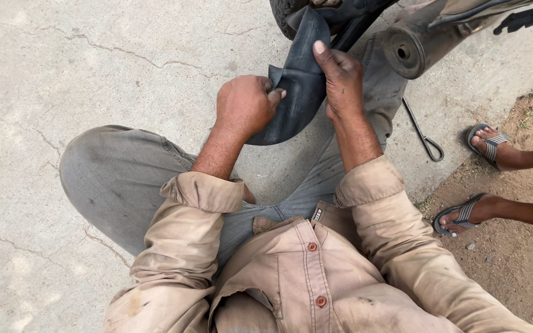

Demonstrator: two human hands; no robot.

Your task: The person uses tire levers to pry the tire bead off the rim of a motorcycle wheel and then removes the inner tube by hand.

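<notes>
Tan shirt (pixel 316 277) with rolled cuffs fills the near edge, above grey trousers (pixel 112 179) of a person seated on cracked concrete floor (pixel 63 61). Left hand (pixel 245 105), curled into a fist, pinches a fold of black rubber tube (pixel 297 86) between thumb and fingers. Right hand (pixel 340 77) grips the tube's other side, fingers straight, forefinger laid up along the rubber. Tube hangs between both hands, above the knees, running up to a tyre (pixel 285 9) at the far edge. Exhaust pipe (pixel 411 49) lies far right; metal lever (pixel 424 132) rests on the floor beside it. Another person's sandalled feet (pixel 488 142) stand on dirt at the right edge.
</notes>
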